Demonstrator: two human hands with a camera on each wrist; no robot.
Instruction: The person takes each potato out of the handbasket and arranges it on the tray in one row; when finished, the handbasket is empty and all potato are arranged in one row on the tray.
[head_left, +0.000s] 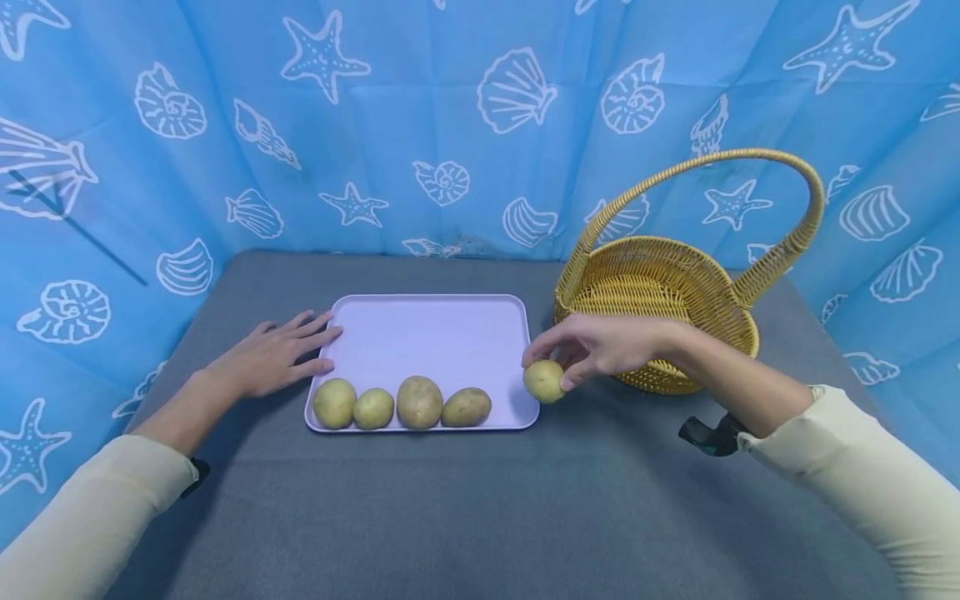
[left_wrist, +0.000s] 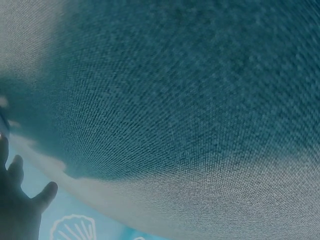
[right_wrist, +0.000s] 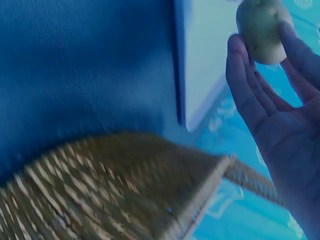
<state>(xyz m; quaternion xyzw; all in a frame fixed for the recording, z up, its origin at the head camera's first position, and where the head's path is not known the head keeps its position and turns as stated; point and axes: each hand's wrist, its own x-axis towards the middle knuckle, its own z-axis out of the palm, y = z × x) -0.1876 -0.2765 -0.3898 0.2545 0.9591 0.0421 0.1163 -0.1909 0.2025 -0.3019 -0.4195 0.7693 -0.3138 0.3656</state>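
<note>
My right hand (head_left: 600, 346) pinches a small round potato (head_left: 543, 381) between thumb and fingers, at the right edge of a pale lilac tray (head_left: 427, 333). The right wrist view shows the same potato (right_wrist: 262, 32) at the fingertips. Along the tray's near edge several potatoes sit in a row, from a round potato (head_left: 334, 403) at the left to an oval potato (head_left: 467, 407) at the right. My left hand (head_left: 277, 354) lies with fingers spread, fingertips at the tray's left rim. The left wrist view catches only part of that hand (left_wrist: 20, 200).
Behind my right hand stands a woven basket (head_left: 731, 325) with a tall arched handle (head_left: 697, 162); the visible part of its inside holds nothing. A grey cloth (head_left: 450, 517) covers the table. Blue curtains (head_left: 405, 108) with white shell prints hang close around it.
</note>
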